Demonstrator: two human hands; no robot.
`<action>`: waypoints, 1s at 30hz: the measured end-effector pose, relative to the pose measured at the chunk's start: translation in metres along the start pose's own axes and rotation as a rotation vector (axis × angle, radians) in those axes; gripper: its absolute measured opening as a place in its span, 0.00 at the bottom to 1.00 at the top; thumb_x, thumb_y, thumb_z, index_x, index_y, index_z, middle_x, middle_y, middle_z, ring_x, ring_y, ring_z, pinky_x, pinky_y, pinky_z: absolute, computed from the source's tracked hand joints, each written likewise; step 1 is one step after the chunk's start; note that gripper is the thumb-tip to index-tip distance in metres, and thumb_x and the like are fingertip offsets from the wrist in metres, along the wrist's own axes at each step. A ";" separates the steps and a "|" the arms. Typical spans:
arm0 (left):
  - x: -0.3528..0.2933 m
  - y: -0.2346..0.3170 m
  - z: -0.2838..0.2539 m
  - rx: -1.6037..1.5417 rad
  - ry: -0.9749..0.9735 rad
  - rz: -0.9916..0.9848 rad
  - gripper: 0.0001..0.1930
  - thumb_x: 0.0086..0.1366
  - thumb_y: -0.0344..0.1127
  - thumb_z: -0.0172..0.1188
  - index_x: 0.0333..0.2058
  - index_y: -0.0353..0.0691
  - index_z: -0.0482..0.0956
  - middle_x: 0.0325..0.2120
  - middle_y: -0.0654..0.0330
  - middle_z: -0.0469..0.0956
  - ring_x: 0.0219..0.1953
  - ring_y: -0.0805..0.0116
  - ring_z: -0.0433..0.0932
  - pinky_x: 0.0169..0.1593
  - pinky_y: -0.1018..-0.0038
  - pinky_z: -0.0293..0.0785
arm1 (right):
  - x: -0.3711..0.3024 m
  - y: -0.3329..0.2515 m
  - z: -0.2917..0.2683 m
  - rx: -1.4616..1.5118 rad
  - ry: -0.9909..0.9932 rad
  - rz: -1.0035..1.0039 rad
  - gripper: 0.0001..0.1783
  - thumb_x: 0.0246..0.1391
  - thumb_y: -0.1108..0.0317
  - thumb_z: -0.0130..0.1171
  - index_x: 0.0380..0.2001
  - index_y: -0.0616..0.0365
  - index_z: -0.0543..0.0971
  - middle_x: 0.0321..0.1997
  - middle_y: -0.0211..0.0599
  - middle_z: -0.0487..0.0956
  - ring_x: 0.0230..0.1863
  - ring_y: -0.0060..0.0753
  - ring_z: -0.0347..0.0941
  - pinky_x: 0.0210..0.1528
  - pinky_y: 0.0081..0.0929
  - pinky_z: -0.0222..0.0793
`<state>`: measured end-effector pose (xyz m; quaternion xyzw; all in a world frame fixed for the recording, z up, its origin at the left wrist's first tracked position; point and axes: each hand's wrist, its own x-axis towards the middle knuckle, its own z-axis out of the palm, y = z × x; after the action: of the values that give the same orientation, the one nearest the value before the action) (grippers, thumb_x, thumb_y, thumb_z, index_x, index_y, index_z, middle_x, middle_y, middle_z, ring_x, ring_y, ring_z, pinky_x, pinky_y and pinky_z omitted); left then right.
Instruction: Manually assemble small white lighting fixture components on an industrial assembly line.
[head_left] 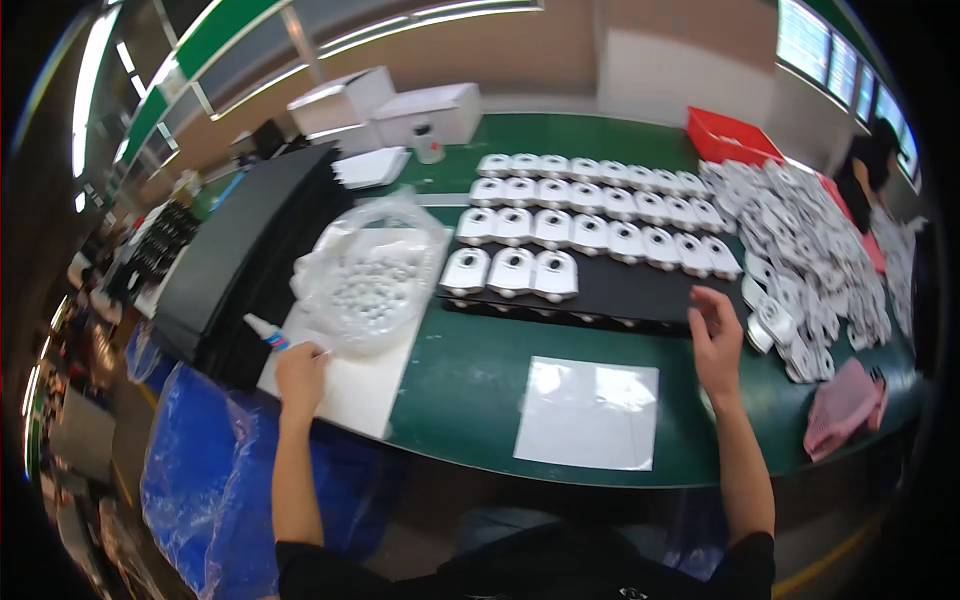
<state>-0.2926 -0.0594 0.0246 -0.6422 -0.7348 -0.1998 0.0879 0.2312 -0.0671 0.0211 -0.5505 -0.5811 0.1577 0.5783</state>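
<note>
Green worktable (pixel 480 375) in a workshop, white boxes (pixel 385 110) stacked at its far edge. A small glue bottle (pixel 268 333) is pinched in the left hand (pixel 300 372), near left. The right hand (pixel 716 340), fingers loosely spread, is held beside the black tray (pixel 620 292) of white housings (pixel 512 272).

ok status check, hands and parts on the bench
Left hand shut on glue bottle. Right hand open, at black tray edge. Loose white parts pile beside it.

Bare forearms and ungloved hands (pixel 300 378) emerge from short black sleeves (pixel 300 565) of a dark top.
</note>
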 end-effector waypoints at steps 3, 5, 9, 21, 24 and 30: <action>-0.028 0.053 -0.041 -0.212 0.012 0.067 0.07 0.49 0.31 0.60 0.26 0.35 0.77 0.20 0.53 0.75 0.22 0.59 0.73 0.29 0.69 0.67 | 0.004 0.006 0.008 0.100 0.037 0.027 0.12 0.50 0.77 0.52 0.40 0.59 0.72 0.35 0.29 0.73 0.30 0.15 0.67 0.32 0.13 0.63; -0.051 0.101 -0.063 -0.356 -0.099 0.029 0.07 0.50 0.29 0.60 0.29 0.35 0.77 0.21 0.56 0.75 0.19 0.65 0.71 0.25 0.74 0.65 | 0.005 0.006 0.012 0.135 0.015 0.029 0.12 0.50 0.77 0.52 0.40 0.59 0.73 0.35 0.30 0.74 0.31 0.16 0.68 0.32 0.13 0.64; -0.084 0.168 -0.059 -0.587 -0.198 0.325 0.06 0.49 0.22 0.60 0.28 0.37 0.77 0.22 0.58 0.75 0.20 0.67 0.74 0.22 0.77 0.69 | 0.000 0.002 0.009 0.154 0.005 0.074 0.12 0.50 0.77 0.52 0.39 0.60 0.73 0.34 0.30 0.74 0.31 0.17 0.69 0.32 0.14 0.65; -0.118 0.250 0.011 -0.530 -0.224 0.715 0.09 0.51 0.28 0.55 0.34 0.41 0.76 0.27 0.63 0.72 0.24 0.64 0.74 0.23 0.72 0.69 | -0.003 0.010 0.008 0.157 -0.004 0.079 0.09 0.50 0.77 0.51 0.37 0.60 0.74 0.31 0.30 0.75 0.30 0.17 0.69 0.32 0.14 0.65; -0.127 0.247 0.009 -0.415 -0.286 0.779 0.13 0.50 0.27 0.53 0.37 0.40 0.75 0.30 0.63 0.72 0.24 0.66 0.74 0.23 0.73 0.69 | -0.005 0.010 0.007 0.139 0.005 0.060 0.09 0.50 0.77 0.51 0.37 0.61 0.74 0.31 0.31 0.75 0.29 0.17 0.69 0.31 0.14 0.65; -0.133 0.213 -0.012 -0.282 -0.360 1.008 0.15 0.50 0.29 0.53 0.39 0.39 0.73 0.31 0.64 0.71 0.23 0.72 0.73 0.20 0.76 0.68 | -0.003 0.010 0.008 0.121 0.013 0.054 0.09 0.50 0.77 0.51 0.37 0.61 0.74 0.31 0.31 0.75 0.29 0.17 0.70 0.31 0.14 0.66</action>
<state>-0.0646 -0.1645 0.0222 -0.9441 -0.3059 -0.1162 -0.0412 0.2281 -0.0624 0.0092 -0.5310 -0.5517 0.2042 0.6099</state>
